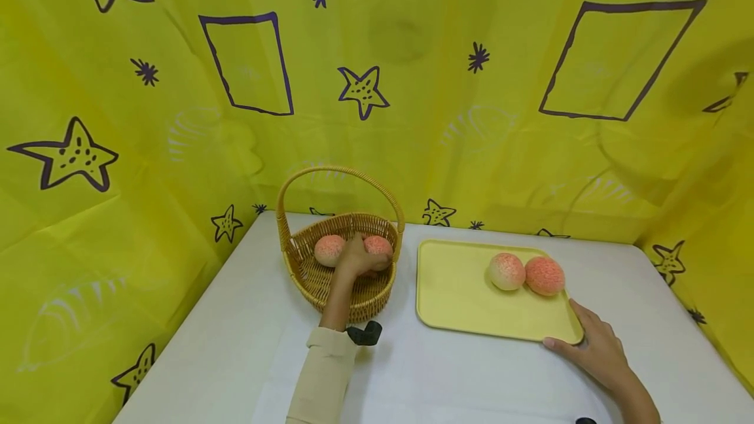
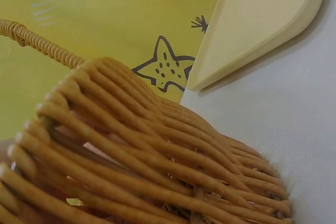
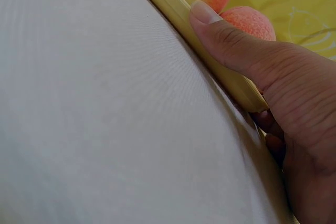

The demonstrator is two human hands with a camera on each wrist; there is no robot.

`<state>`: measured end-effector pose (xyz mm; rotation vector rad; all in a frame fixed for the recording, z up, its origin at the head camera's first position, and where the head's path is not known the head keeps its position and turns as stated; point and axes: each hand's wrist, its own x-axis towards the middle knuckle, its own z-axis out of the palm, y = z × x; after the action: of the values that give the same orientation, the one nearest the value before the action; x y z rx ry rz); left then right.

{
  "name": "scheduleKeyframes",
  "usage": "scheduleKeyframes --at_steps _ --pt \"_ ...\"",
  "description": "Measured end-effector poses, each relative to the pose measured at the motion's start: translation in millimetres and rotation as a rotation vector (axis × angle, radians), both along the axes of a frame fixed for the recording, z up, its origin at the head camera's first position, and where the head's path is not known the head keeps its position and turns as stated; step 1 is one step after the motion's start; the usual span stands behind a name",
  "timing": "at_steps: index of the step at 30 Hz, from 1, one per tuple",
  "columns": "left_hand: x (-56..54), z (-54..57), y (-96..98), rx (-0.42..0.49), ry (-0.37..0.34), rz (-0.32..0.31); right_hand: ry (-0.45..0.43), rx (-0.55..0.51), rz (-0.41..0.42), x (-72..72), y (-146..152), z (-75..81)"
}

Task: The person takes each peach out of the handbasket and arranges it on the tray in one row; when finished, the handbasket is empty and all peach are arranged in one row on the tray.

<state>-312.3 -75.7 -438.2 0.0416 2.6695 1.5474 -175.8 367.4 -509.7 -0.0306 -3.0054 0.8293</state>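
In the head view my left hand (image 1: pixel 356 258) reaches into a wicker basket (image 1: pixel 306 283) with a tall arched handle. Its thumb and fingers hold the right-hand peach (image 1: pixel 377 245), which lies inside. A second peach (image 1: pixel 329 250) sits just left of that hand. The basket's woven side (image 2: pixel 157 150) hides the fingers in the left wrist view. My right hand (image 1: pixel 601 349) grips the near right corner of a yellow tray (image 1: pixel 453 286), thumb (image 3: pixel 226 38) along its rim. Two peaches, one paler (image 1: pixel 506 271) and one redder (image 1: pixel 544 275), rest side by side on the tray.
The basket stands left of the tray on a white table (image 1: pixel 224 339), with a narrow gap between them. Yellow curtain (image 1: pixel 412 136) printed with stars and fish closes off the back and both sides. The basket handle (image 1: pixel 341 169) arches above the left hand.
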Motion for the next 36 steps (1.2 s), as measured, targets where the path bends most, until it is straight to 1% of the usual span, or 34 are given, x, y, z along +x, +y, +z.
scheduleKeyframes --at_steps 3,6,10,13,16,18,22,24,26,27,29,33,34,36 --pt "-0.6 0.0 -0.2 0.042 0.009 -0.001 0.000 0.001 -0.001 -0.1 0 0.2" --pt "-0.9 0.2 -0.9 0.058 0.032 0.011 -0.007 0.004 -0.003 0.2 0 0.4" --pt "2.3 1.7 -2.8 0.090 0.050 0.020 -0.017 0.010 -0.004 0.7 -1 0.1" --pt "4.6 3.0 -4.0 0.146 0.054 0.012 -0.016 0.011 -0.004 0.7 -1 -0.3" --pt "6.7 3.8 -5.3 0.200 0.043 0.007 -0.013 0.009 -0.004 0.1 0 -0.8" --pt "8.6 4.4 -6.6 0.236 0.024 0.009 -0.010 0.008 -0.004 -0.2 0 -1.0" --pt "14.5 7.5 -10.3 0.273 -0.013 0.031 -0.003 0.005 -0.001 -0.8 1 -1.3" --pt "18.9 10.3 -12.0 0.308 -0.023 0.040 0.000 0.004 0.000 -0.5 1 -1.4" --pt "22.8 11.7 -14.4 0.330 -0.013 0.034 0.000 0.003 0.001 -0.3 0 -1.4" --pt "27.0 17.1 -15.6 0.344 -0.020 0.021 -0.003 0.004 0.000 -0.4 0 -1.2" --pt "30.6 19.7 -18.9 0.376 -0.022 0.002 -0.007 0.005 -0.002 -0.4 -1 -1.0" --pt "35.9 22.0 -25.5 0.386 -0.026 -0.035 -0.015 0.006 -0.004 -0.6 -2 -0.4" --pt "34.7 17.9 -26.8 0.395 -0.020 -0.039 -0.007 0.006 -0.003 -0.4 -2 -0.4" --pt "36.7 18.1 -28.1 0.406 -0.018 -0.058 0.006 0.007 0.001 0.0 0 0.1"
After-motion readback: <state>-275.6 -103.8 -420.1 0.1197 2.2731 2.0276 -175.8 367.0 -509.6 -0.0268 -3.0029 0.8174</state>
